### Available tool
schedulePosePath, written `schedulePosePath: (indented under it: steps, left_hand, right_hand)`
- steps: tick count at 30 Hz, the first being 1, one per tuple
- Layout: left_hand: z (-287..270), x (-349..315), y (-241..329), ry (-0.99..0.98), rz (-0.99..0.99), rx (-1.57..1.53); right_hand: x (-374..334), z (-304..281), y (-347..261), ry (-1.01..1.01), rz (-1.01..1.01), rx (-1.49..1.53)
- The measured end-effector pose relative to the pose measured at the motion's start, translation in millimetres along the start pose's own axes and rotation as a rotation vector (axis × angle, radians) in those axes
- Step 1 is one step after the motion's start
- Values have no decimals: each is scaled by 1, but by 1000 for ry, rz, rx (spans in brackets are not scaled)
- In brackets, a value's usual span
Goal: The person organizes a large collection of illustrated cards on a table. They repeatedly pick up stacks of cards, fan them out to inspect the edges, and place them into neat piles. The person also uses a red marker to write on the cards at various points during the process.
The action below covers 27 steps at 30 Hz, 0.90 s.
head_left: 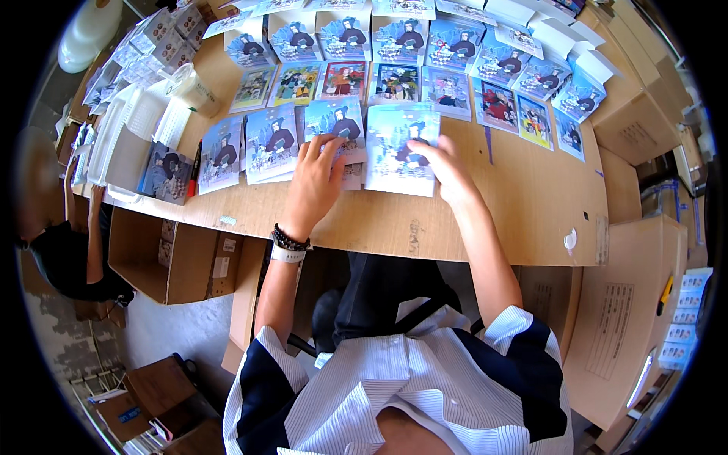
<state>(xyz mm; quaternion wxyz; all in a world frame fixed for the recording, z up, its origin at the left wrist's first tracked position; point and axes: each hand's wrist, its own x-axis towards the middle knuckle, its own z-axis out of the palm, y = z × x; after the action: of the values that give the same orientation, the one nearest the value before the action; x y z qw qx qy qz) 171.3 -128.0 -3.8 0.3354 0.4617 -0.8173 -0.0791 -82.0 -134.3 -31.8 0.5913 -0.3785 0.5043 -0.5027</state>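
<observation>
My left hand lies with spread, slightly bent fingers over the lower part of a flat blue picture packet. It wears a dark bead bracelet and a pale band. My right hand grips the right side of another pale blue picture packet, its thumb and a finger across the printed front. That packet looks slightly blurred and raised in front of the table. Two similar blue packets, the nearer one and a farther one, lie to the left of my left hand.
Rows of colourful cards and open-topped blue boxes curve along the far side. White plastic baskets, a cup and a marker stand left. Cardboard boxes flank the table; another person's arm shows left.
</observation>
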Motion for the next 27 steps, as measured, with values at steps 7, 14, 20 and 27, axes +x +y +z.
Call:
schedulePosePath:
  steps: [7, 14, 20, 27]
  left_hand:
    - [5, -2, 20, 12, 6, -55]
    - [44, -10, 106, -163, -158, -916]
    - [58, -20, 114, -98, -175, -1047]
    - [63, -24, 126, -198, -302, -1265]
  right_hand:
    - [-67, -67, -23, 183, -90, 114]
    - [-109, -63, -11, 15, -434, -26]
    - [-118, -61, 2, -75, -447, -123]
    - [-107, -50, 29, 52, -444, -102]
